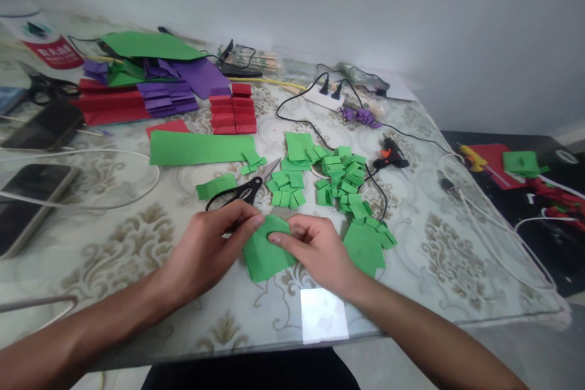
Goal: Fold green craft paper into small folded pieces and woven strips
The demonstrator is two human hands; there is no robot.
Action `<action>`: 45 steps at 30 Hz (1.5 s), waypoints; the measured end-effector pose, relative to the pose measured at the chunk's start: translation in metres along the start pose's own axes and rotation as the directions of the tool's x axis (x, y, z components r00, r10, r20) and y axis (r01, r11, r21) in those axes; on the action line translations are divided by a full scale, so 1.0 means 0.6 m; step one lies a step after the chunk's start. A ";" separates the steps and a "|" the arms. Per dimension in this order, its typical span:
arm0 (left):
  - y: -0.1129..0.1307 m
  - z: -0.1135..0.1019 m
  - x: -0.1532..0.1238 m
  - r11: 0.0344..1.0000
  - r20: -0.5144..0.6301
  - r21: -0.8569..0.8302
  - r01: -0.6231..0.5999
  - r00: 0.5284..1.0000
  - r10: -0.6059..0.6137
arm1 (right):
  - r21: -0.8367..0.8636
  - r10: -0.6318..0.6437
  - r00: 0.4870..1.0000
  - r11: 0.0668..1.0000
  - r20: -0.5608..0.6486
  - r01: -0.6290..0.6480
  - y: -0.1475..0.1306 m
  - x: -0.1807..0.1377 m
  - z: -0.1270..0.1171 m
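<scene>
Between my two hands, just above the table, is a piece of green paper (267,259) with a crease across it. My left hand (214,244) pinches its upper left corner between thumb and fingers. On the other side my right hand (315,247) grips the upper right edge, thumb on top and fingers behind. Black-handled scissors (256,185) lie just beyond my left hand, blades pointing away to the right. Small cut green paper pieces (345,173) are heaped beyond my right hand. A larger green sheet (364,248) lies partly behind my right wrist.
A long green strip (201,148), red folded pieces (233,111) and purple paper (169,97) lie farther back. A glue gun (391,153) and a power strip (324,97) with cords sit at the right. Phones (34,204) and a white cable are at the left.
</scene>
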State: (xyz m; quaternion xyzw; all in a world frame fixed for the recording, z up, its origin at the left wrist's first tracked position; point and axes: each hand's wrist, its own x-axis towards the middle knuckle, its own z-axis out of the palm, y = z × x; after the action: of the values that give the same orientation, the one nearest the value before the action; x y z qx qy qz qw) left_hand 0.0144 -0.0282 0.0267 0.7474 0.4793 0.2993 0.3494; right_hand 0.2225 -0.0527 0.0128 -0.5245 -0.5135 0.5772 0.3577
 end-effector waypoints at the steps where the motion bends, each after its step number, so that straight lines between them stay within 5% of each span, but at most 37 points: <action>1: 0.000 0.000 0.001 1.000 0.007 -0.006 0.012 1.000 -0.012 | -0.002 -0.017 0.999 1.000 -0.032 0.017 -0.002 0.001 -0.001; 8: -0.005 -0.006 0.003 0.985 0.200 -0.130 0.113 0.976 -0.086 | -0.056 -0.119 0.969 0.992 -0.216 0.109 -0.014 0.006 -0.013; 13: -0.005 -0.006 0.002 0.984 0.165 -0.152 0.096 0.984 -0.071 | -0.125 -0.228 0.958 0.970 -0.175 0.208 -0.010 0.005 -0.013; 24: -0.006 -0.003 0.000 0.998 0.178 -0.030 -0.058 0.982 0.062 | -0.004 -0.219 0.975 0.976 -0.031 0.219 -0.009 0.002 -0.008; 36: -0.006 -0.001 -0.001 0.994 0.157 -0.025 -0.107 0.982 0.109 | -0.038 -0.251 0.960 0.968 -0.126 0.248 -0.010 -0.001 -0.007; 45: -0.002 -0.005 -0.002 0.985 0.226 -0.009 -0.175 0.959 0.172 | -0.046 -0.199 0.977 0.980 -0.072 0.196 -0.013 -0.003 -0.011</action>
State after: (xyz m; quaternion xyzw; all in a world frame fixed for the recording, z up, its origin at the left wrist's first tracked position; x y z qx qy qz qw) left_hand 0.0110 -0.0279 0.0273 0.8177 0.3708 0.2390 0.3699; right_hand 0.2282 -0.0510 0.0210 -0.4994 -0.5600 0.5084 0.4225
